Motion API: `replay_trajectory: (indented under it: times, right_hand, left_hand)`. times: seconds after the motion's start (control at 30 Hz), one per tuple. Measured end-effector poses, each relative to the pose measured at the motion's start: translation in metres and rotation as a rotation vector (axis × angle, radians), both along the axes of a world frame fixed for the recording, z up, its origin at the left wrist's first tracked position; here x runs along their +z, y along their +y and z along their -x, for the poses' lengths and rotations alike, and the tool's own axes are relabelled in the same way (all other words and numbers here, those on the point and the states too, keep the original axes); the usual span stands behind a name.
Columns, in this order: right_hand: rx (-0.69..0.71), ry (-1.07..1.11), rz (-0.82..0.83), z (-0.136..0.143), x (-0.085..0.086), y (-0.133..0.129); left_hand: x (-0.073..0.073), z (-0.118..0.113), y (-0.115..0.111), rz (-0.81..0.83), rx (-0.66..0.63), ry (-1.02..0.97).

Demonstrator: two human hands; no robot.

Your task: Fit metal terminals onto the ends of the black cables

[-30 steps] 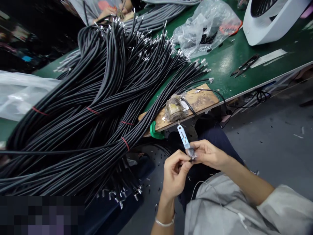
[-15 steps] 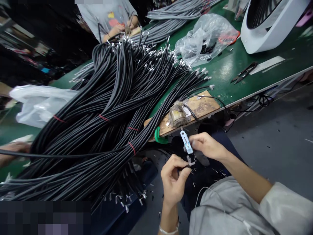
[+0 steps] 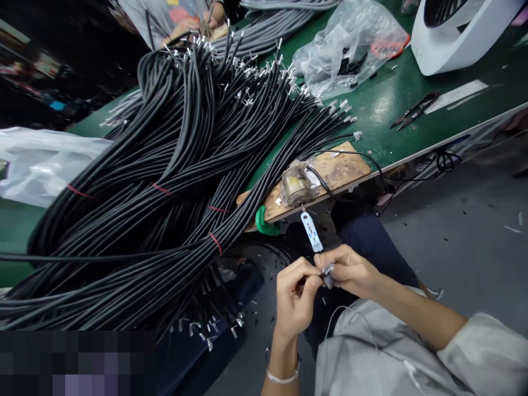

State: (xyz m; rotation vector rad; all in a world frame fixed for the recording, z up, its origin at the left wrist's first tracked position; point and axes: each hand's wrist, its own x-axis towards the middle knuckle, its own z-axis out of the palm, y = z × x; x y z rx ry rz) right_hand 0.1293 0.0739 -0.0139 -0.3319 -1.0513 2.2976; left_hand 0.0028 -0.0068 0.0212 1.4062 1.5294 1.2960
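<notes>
Above my lap my two hands meet at a short cable end (image 3: 328,270) with pale wires fanned out. My left hand (image 3: 296,297) is closed in a pinch on its dark part. From the other side my right hand (image 3: 352,270) closes thumb and fingers on the wires. Just above my fingertips a light blue flat plastic piece (image 3: 311,232) with printing hangs from the shaft of a tape-wrapped, motor-like unit (image 3: 296,186). That unit sits on a wooden board (image 3: 344,168), held at the table edge by a green clamp (image 3: 266,221). My fingers hide part of the cable end.
Large bundles of black cables (image 3: 165,187) with red ties cover the left of the green table (image 3: 383,104). A clear plastic bag (image 3: 322,55), thread snips (image 3: 416,110) and a white appliance (image 3: 457,49) lie behind. Across the table a person's hands (image 3: 190,25) are working.
My right hand has moved down and left from beside the blue piece to the cable end. It now grips the wires, which earlier stood free in my left hand. The view has shifted slightly.
</notes>
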Motion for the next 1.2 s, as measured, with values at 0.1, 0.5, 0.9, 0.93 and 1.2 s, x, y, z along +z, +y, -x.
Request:
replay_trajectory:
  times: [0.1,0.5,0.9,0.93,1.2]
  right_hand:
    - [0.1,-0.057,0.193,0.003,-0.001,0.004]
    - [-0.062,-0.129,0.104,0.033,0.031,0.051]
    - [0.07,0.19,0.359,0.055,-0.012,0.039]
    - [0.007,0.157,0.346,0.056,-0.013,0.038]
    - [0.0,0.045,0.168,0.041,0.012,0.048]
  left_hand:
    - [-0.003,0.0,0.003,-0.026,0.043,-0.04]
    - [-0.008,-0.004,0.006,-0.192,0.247,-0.14]
    - [-0.012,-0.003,0.014,-0.221,0.257,-0.19]
    - [-0.011,-0.003,0.013,-0.218,0.257,-0.197]
    - [-0.014,-0.003,0.014,-0.197,0.253,-0.194]
